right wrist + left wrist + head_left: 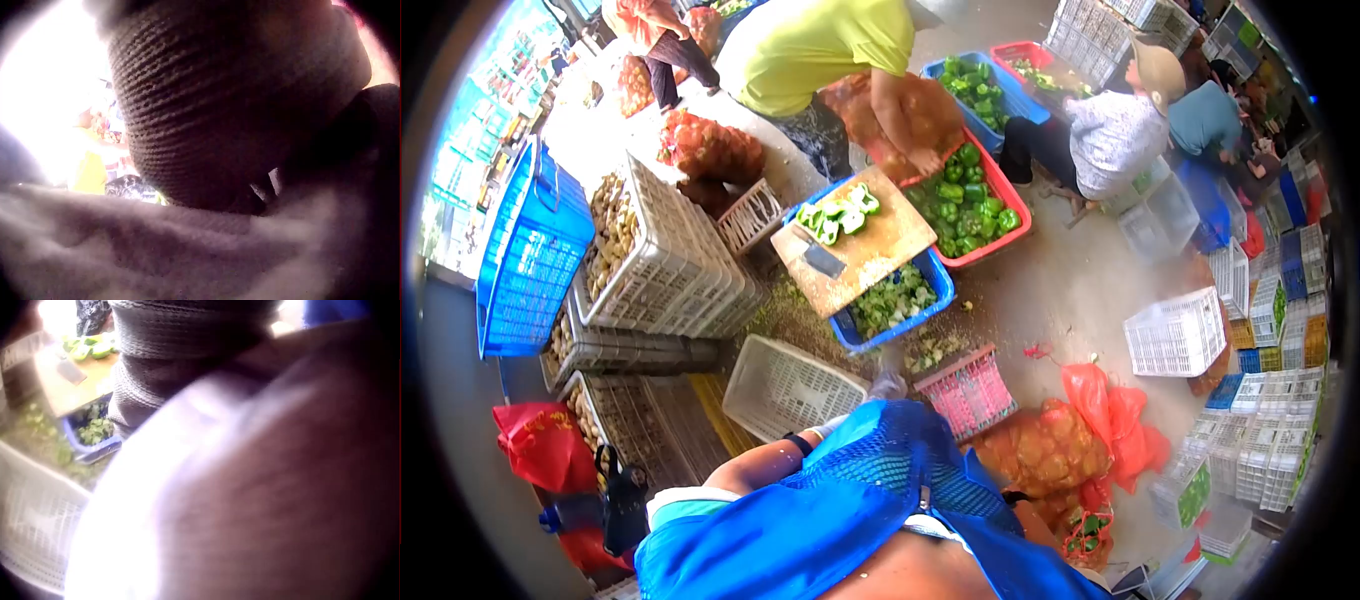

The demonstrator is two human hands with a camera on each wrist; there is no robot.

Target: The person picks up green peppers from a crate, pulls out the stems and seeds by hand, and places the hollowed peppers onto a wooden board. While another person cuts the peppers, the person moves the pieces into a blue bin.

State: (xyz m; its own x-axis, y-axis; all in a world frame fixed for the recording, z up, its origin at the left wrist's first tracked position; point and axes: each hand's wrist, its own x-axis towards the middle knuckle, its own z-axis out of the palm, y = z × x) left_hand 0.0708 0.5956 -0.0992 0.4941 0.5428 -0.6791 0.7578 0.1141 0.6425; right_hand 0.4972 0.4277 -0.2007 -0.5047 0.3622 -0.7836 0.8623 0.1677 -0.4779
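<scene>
My left hand [156, 347] wears a grey knitted glove and fills the top of the left wrist view, its fingers out of sight. In the head view only the pale glove cuff shows, beside a black wristband [803, 443], before the blue garment [850, 500] covers the rest. A similar ribbed glove is on my right hand [219, 112], dark and close to the lens, its fingers hidden. I cannot tell what either hand holds. Ahead lies a cutting board [890, 235] with cut green peppers [838, 214] and a cleaver [824, 262], across a blue tub [943, 290] of scraps.
A red tub [1022, 222] of green peppers adjoins the board. A white crate [785, 385] and a pink stool [967, 393] stand near my legs. Stacked crates [685, 250] rise at left; onion sacks [1045, 445] lie at right. A person in yellow [820, 50] bends over opposite.
</scene>
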